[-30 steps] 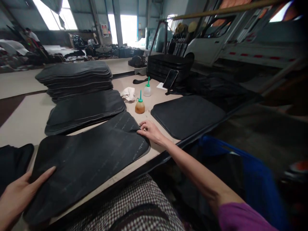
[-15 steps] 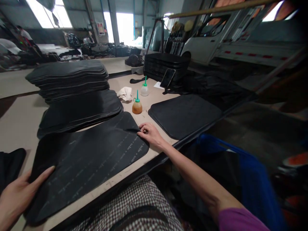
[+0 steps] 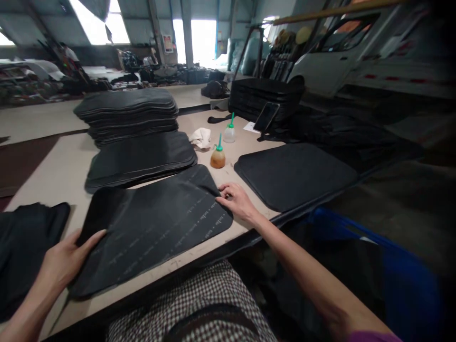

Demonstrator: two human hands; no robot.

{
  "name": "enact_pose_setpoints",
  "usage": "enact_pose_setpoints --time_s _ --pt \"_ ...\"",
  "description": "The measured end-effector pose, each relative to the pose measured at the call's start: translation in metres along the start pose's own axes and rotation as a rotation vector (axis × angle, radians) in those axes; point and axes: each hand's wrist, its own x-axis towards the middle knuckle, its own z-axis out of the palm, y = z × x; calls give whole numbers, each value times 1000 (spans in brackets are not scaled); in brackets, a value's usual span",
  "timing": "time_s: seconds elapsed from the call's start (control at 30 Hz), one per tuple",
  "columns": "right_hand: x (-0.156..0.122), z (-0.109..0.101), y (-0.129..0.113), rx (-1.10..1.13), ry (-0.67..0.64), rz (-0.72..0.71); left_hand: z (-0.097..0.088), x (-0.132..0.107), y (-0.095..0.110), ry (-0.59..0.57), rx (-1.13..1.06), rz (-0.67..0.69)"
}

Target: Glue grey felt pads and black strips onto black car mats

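Observation:
A long black rubber-like mat [image 3: 153,228] with faint printed lines lies flat on the beige table [image 3: 60,171] in front of me. My left hand [image 3: 66,261] holds its near left end, thumb on top, fingers under the edge. My right hand [image 3: 237,199] pinches the mat's far right edge with bent fingers. An amber squeeze bottle [image 3: 217,156] with a green nozzle stands just beyond my right hand.
Behind the mat lie a second black mat [image 3: 138,159] and a tall stack of mats [image 3: 130,111]. A thicker black pad [image 3: 294,173] sits to the right, a clear bottle [image 3: 230,133], a crumpled cloth [image 3: 201,137] and a propped phone [image 3: 265,118] further back. Blue bin [image 3: 374,266] below right.
The view has swung right and closer. Both hands keep their hold on the mat's ends; the left hand now shows further up on the mat's end.

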Motion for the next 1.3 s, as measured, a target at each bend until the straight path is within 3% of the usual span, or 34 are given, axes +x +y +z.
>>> enact_pose_setpoints --time_s 0.1,0.17,0.27,0.57,0.8,1.3 --pt "-2 1 4 48 -18 -28 -9 -11 12 82 -202 120" --pt "-2 5 15 -29 -28 -39 -14 -12 13 38 -393 163" --pt "2 13 35 -107 -48 -42 -18 -8 5 11 -469 167" --pt "1 14 48 -199 -81 -26 -7 -10 -11 140 -353 200" --pt "0 17 56 -169 -71 -16 -9 -14 -12 139 -269 226" --pt "4 17 47 -161 -17 -88 -1 -17 -13 174 -219 218"
